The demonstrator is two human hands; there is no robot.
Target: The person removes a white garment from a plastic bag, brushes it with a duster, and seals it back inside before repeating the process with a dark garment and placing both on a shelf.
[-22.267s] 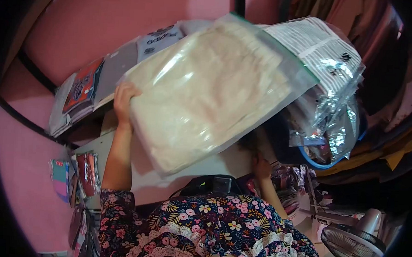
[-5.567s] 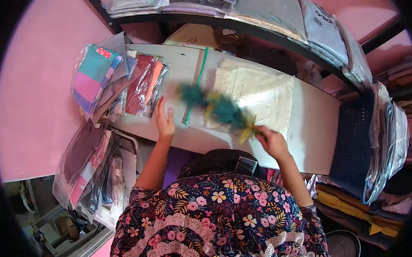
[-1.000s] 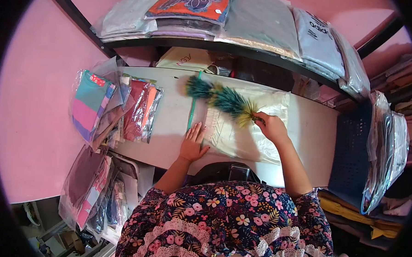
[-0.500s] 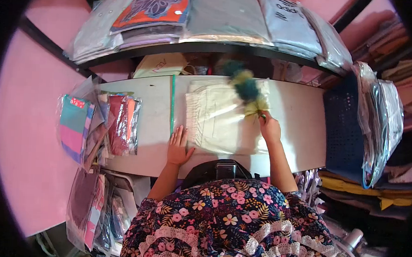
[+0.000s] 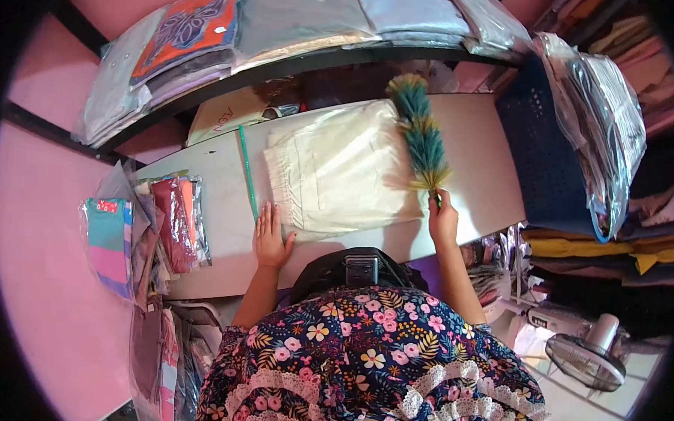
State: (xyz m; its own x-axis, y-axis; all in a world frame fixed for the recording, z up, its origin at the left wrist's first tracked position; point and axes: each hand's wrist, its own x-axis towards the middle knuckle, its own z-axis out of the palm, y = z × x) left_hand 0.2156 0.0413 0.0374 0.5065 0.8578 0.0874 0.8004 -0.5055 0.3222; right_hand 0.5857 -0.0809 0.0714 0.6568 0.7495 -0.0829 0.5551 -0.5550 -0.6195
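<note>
My right hand (image 5: 443, 215) is closed around the handle of a feather duster (image 5: 423, 131) with green and yellow plumes. The duster points away from me along the right side of a folded cream garment (image 5: 346, 169) with a gathered elastic waistband. That garment lies flat on the white table (image 5: 210, 182). My left hand (image 5: 272, 241) rests flat on the table with fingers stretched out, at the garment's lower left corner. A green measuring tape (image 5: 248, 169) runs along the table just beyond those fingertips.
Bagged clothes (image 5: 175, 218) stand at the table's left end. A blue basket (image 5: 536, 136) holding plastic-wrapped garments is at the right. Above the back edge runs a shelf (image 5: 306, 62) with packed clothes. A fan (image 5: 586, 360) sits low on the right.
The duster has moved from over the garment to its right side and is less blurred. The view has turned and shifted, bringing the fan into sight. My left hand remains flat.
</note>
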